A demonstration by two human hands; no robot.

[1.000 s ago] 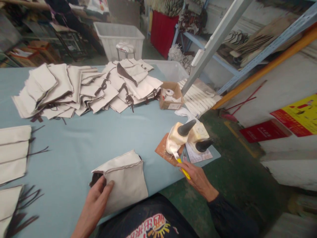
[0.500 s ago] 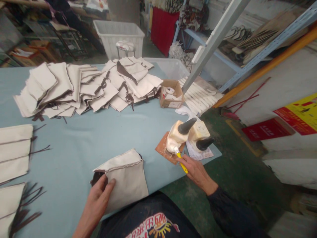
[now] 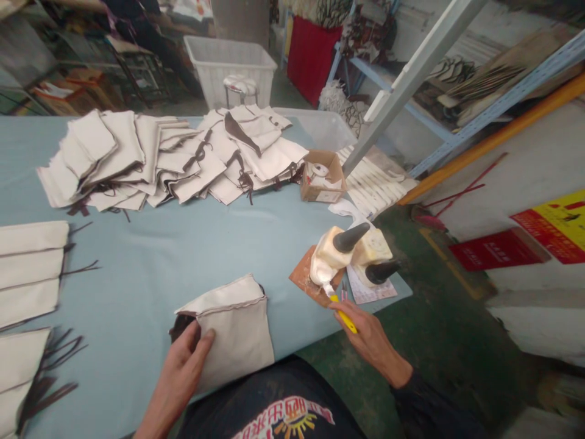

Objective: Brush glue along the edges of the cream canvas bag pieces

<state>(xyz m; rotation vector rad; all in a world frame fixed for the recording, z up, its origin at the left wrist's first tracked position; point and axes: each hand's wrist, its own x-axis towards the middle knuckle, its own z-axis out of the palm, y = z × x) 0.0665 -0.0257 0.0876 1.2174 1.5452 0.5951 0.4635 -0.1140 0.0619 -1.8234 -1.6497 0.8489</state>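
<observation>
My left hand (image 3: pixel 185 360) grips the left edge of a cream fabric pouch (image 3: pixel 237 335), thumb on top and fingers at its dark-lined opening. The pouch lies at the table's front edge. Held in my right hand (image 3: pixel 370 335) is a brush (image 3: pixel 344 315) with a yellow handle; its whitish head is at the mouth of a cream plastic bottle (image 3: pixel 332 251). That bottle has a dark cone spout and rests tilted on a brown board (image 3: pixel 304 280). Beside it, a second bottle (image 3: pixel 372 244) with a dark cone sits on a printed sheet (image 3: pixel 372 292).
A heap of cream pouches (image 3: pixel 178 158) with dark ties covers the back of the table (image 3: pixel 183 244). More folded pieces (image 3: pixel 31 262) lie at the left. A small cardboard box (image 3: pixel 322 177) stands near a grey post (image 3: pixel 411 85). Behind is a white bin (image 3: pixel 228 67).
My right hand has drawn the brush slightly down and right, back from the bottle's mouth. My left hand keeps its hold on the pouch. The whole view has shifted a little.
</observation>
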